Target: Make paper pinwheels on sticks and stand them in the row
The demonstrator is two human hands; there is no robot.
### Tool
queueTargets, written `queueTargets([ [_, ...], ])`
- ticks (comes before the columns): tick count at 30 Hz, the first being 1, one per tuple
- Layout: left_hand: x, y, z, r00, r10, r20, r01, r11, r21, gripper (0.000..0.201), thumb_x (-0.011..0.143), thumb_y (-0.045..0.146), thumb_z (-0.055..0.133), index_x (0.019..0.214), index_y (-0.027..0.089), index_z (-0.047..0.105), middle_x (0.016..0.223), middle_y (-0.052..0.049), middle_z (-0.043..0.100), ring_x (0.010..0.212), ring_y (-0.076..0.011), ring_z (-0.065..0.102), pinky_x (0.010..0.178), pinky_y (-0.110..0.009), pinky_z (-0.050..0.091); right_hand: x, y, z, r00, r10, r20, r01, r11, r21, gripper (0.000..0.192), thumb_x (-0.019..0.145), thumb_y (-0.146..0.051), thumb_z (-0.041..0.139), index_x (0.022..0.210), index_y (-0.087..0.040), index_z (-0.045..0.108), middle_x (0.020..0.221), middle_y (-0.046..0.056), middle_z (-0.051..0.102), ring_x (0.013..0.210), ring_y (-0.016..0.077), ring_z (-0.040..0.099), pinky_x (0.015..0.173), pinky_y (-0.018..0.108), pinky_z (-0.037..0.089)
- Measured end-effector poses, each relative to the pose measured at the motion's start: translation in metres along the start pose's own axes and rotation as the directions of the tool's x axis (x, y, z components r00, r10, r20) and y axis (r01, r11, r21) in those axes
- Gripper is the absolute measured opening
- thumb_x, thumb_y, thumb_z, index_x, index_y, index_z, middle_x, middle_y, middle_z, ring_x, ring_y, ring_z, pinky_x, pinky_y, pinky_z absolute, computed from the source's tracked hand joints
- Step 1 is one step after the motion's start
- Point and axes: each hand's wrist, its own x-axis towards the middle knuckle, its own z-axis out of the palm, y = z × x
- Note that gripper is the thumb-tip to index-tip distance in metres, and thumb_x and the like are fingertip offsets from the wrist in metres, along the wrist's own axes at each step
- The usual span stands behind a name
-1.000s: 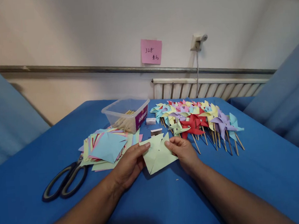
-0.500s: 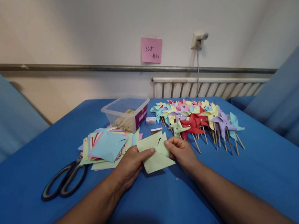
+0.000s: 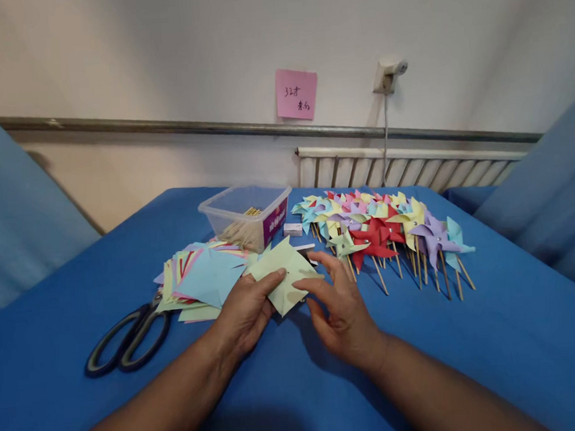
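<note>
A pale green paper square [image 3: 289,283] with slits cut in from its corners is pinched in my left hand [image 3: 248,311], thumb on top near its middle. My right hand [image 3: 342,311] is at the paper's right side with fingers apart and curved, the index finger reaching over its edge. Whether that finger touches the paper I cannot tell. Behind the paper, partly covered, is a small open box [image 3: 304,248]. To the left lies a stack of coloured paper squares [image 3: 207,278], a light blue one on top.
Large black-handled scissors [image 3: 128,337] lie at the left, blades under the papers. A clear plastic box [image 3: 248,222] holds thin wooden sticks. Beside it sits a small white box [image 3: 292,230]. Many finished pinwheels [image 3: 376,235] on sticks lie at the right on the blue-covered table [image 3: 502,358].
My right hand has let go of the paper's right edge and its fingers have spread. The green paper has turned in my left hand, one corner now pointing up.
</note>
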Motion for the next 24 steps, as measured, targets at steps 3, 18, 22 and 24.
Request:
queueTargets([
  [3,0.000,0.000,0.000,1.000,-0.005,0.002,0.005,1.000,-0.008,0.040,0.070,0.021,0.073,0.108,0.012,0.065,0.101,-0.011,0.072,0.091,-0.0247,0.066,0.081,-0.032,0.051,0.000,0.002,0.003,0.999,0.005,0.040,-0.002,0.998,-0.064,0.038,0.073,-0.006,0.059,0.106,-0.024,0.061,0.138,0.008,0.037,0.128,0.0275,0.036,0.104,0.048,0.031],
  [18,-0.002,-0.004,0.002,0.999,-0.004,0.053,0.001,0.998,0.070,0.035,0.072,0.025,0.072,0.103,0.010,0.066,0.085,-0.008,0.069,0.064,-0.0133,0.058,0.058,-0.024,0.050,0.001,0.008,0.003,0.987,0.159,0.006,-0.159,0.980,0.119,0.005,0.081,-0.020,0.062,0.080,-0.023,0.066,0.117,0.006,0.056,0.109,0.0217,0.052,0.094,0.039,0.040],
  [22,-0.003,-0.007,0.000,0.997,-0.014,0.071,0.006,0.993,0.115,0.030,0.072,0.026,0.072,0.097,0.010,0.068,0.076,-0.006,0.067,0.060,-0.0129,0.057,0.058,-0.025,0.050,0.002,0.014,0.007,0.964,0.265,0.012,-0.263,0.948,0.181,0.008,0.078,-0.019,0.064,0.070,-0.021,0.064,0.112,0.006,0.059,0.103,0.0217,0.055,0.090,0.039,0.042],
  [24,-0.003,-0.008,0.000,0.996,-0.032,0.082,0.021,0.990,0.136,0.027,0.073,0.026,0.071,0.095,0.011,0.068,0.073,-0.005,0.066,0.058,-0.0127,0.057,0.057,-0.025,0.050,0.002,0.016,0.007,0.953,0.302,0.018,-0.299,0.933,0.199,0.009,0.077,-0.019,0.064,0.068,-0.021,0.063,0.111,0.006,0.060,0.101,0.0215,0.057,0.089,0.038,0.042],
])
